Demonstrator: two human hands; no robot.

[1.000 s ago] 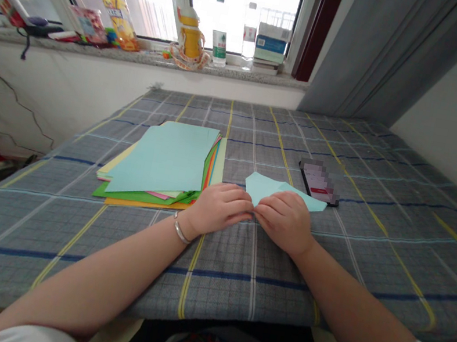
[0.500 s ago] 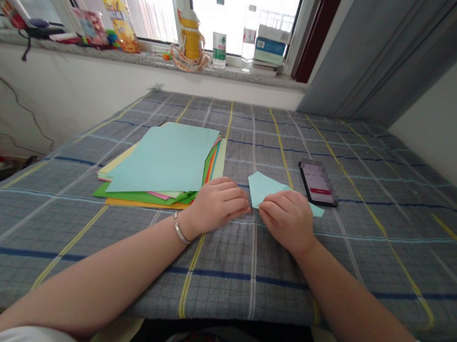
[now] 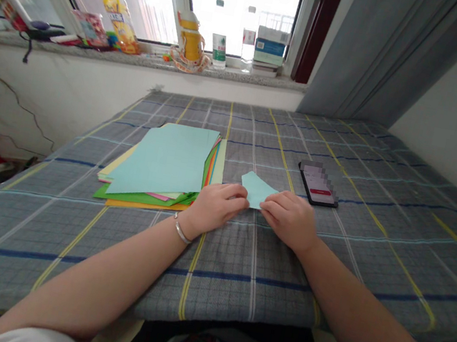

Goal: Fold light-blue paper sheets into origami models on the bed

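A small folded piece of light blue paper (image 3: 257, 189) lies on the checked cloth between my two hands. My left hand (image 3: 223, 202), with a silver bangle at the wrist, has its fingers closed on the paper's left edge. The closed fingers of my right hand (image 3: 290, 217) grip its right side and hide that end. Just left of my left hand rests a stack of coloured paper (image 3: 164, 159), with a light blue sheet on top and green, orange, pink and yellow edges showing below.
A phone (image 3: 318, 184) lies beyond my right hand on the checked cloth (image 3: 234, 290). Along the windowsill (image 3: 150, 63) stand a yellow drink bottle (image 3: 120, 19), a yellow cup (image 3: 192, 41), a white-green tube (image 3: 219, 51) and stacked boxes (image 3: 270, 46). A grey curtain (image 3: 382, 51) hangs at the right.
The folded paper has shifted slightly left between my hands. My left fingers, apart from it before, now hold its left edge. Less paper shows beyond my right hand.
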